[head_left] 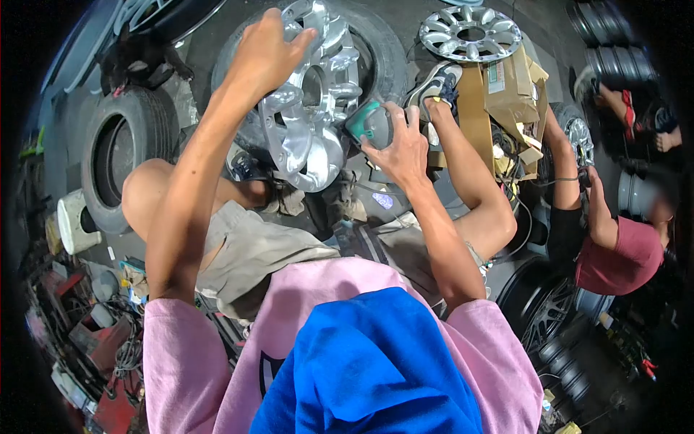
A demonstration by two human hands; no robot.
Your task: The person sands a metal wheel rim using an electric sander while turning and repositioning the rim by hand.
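A shiny silver wheel rim [312,160] stands tilted between my knees, in front of a tyre [383,47] lying on the floor. My left hand [271,54] reaches over the rim's upper left edge, its fingers curled on the metal and the thumb stretched to the right. To the right of the rim, my right hand [399,148] is wrapped round a green and grey power tool [372,124]. The tool's left side is close to the rim; whether it touches cannot be made out.
Another silver rim [470,34] lies behind a cardboard box [510,90]. An upright tyre [123,159] and a white container [76,223] are at left. A co-worker in a red shirt [620,257] sits at right near a black rim [538,304]. Cables run beside my right leg.
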